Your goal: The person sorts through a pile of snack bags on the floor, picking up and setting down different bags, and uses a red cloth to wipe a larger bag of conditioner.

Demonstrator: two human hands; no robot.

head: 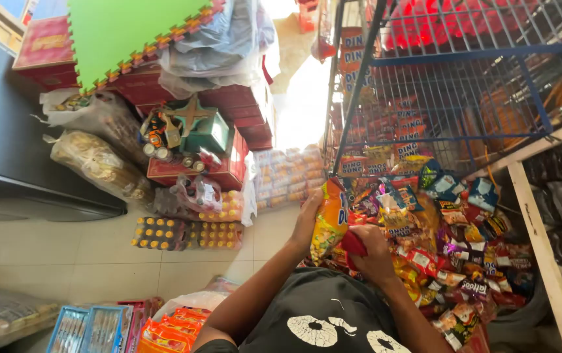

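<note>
My left hand (307, 219) grips the edge of an orange and yellow snack bag (330, 222) and holds it upright in front of a heap of small snack packets (438, 229). Just to its right, my right hand (374, 256) is closed on a red packet (353, 243) that touches the bottom of the snack bag. Both forearms reach up from my black shirt (323, 314) at the lower edge of the view.
A wire rack (451, 98) with blue bars stands over the packet heap. A white shelf post (536, 222) is at the right. Red cartons (229, 163), bagged goods (98, 163) and wrapped bottle packs (186, 234) sit on the tiled floor at left, with a green foam mat (124, 33) on top.
</note>
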